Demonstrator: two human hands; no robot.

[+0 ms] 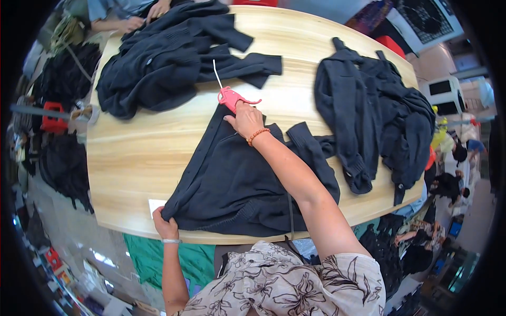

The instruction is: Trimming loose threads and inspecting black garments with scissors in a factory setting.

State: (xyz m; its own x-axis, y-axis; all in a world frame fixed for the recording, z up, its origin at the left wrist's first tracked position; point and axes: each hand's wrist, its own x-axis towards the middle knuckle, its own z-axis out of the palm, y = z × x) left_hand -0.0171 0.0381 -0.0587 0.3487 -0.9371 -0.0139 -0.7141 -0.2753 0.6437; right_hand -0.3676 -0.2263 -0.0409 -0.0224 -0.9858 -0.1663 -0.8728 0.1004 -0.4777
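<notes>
A dark navy knit cardigan (237, 174) lies spread on the table before me, its button band running up the left edge. My left hand (166, 226) pinches the cardigan's lower left corner, beside a small white card or paper (156, 204). Over the garment's upper end reaches my right hand (247, 120), its fingers closed on the lower part of a pink blow gun (230, 98). The tool's thin pale nozzle points away from me, and my fingers partly hide its grip.
Another dark knit pile (163, 63) covers the far left of the pale wooden table (137, 152). More dark knitwear (363, 110) lies at the right. Across the table, another person's hands (142, 18) rest near the far pile. Green cloth (158, 258) hangs below the front edge.
</notes>
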